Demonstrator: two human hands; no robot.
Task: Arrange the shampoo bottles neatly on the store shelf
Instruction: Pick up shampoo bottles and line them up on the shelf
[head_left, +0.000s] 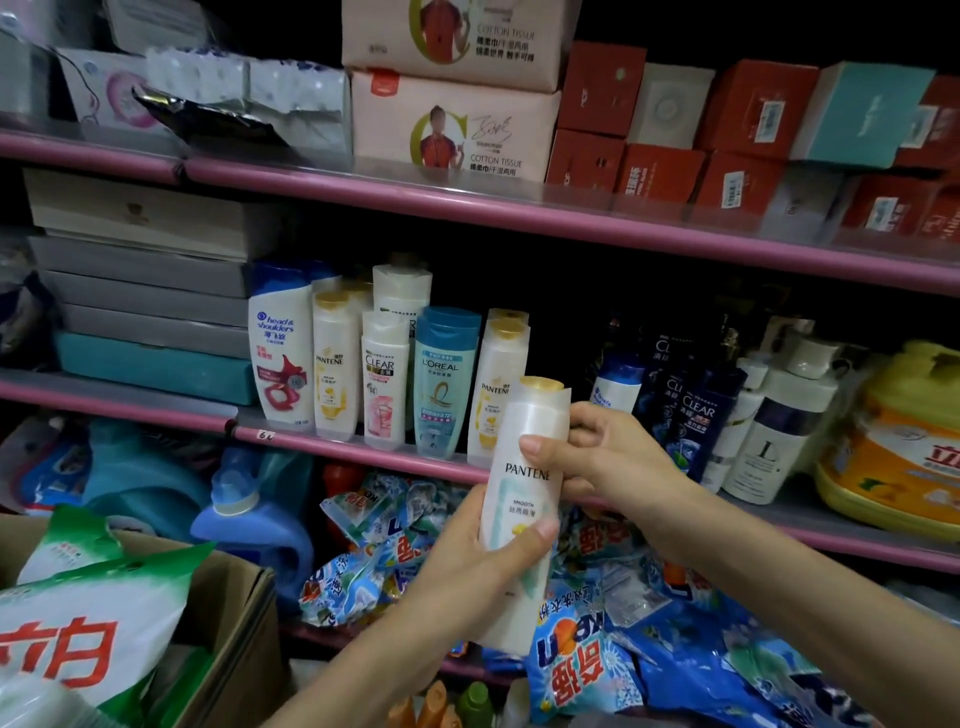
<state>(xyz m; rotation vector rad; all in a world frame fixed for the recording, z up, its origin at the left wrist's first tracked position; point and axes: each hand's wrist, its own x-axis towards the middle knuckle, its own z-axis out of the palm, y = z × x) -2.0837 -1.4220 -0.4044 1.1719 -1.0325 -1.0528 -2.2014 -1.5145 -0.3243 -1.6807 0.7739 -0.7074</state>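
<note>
While a white Pantene bottle (522, 512) with a gold cap is held upright in front of the middle pink shelf (597, 228), it is gripped by both hands. The lower half of the bottle is wrapped by the left hand (467, 561), whose thumb is laid across the label below the word SMOOTH. The upper part is pinched by the right hand (597, 457), its thumb pressed on the front just above the brand name and its fingers curled behind the neck.

Just behind and to the left of the held bottle, a row of shampoo is seen standing on the shelf: a Head & Shoulders bottle (280, 348), a Pantene bottle with a yellow label (332, 374), a white Clear bottle (383, 379), a teal L'Oreal bottle (444, 379) and another Pantene bottle (496, 384) nearest the hands. To the right, dark blue Clear bottles (696, 410) and white pump bottles (774, 431) are grouped, with a yellow detergent tub (893, 441) beside them. Flat boxes (145, 291) are stacked at the left of the same level.

Cotton tissue packs (452, 124) and red boxes (660, 156) are kept above. Blue washing-powder bags (571, 660) are piled below, and a cardboard carton (239, 623) of green-and-white bags is seen at lower left.
</note>
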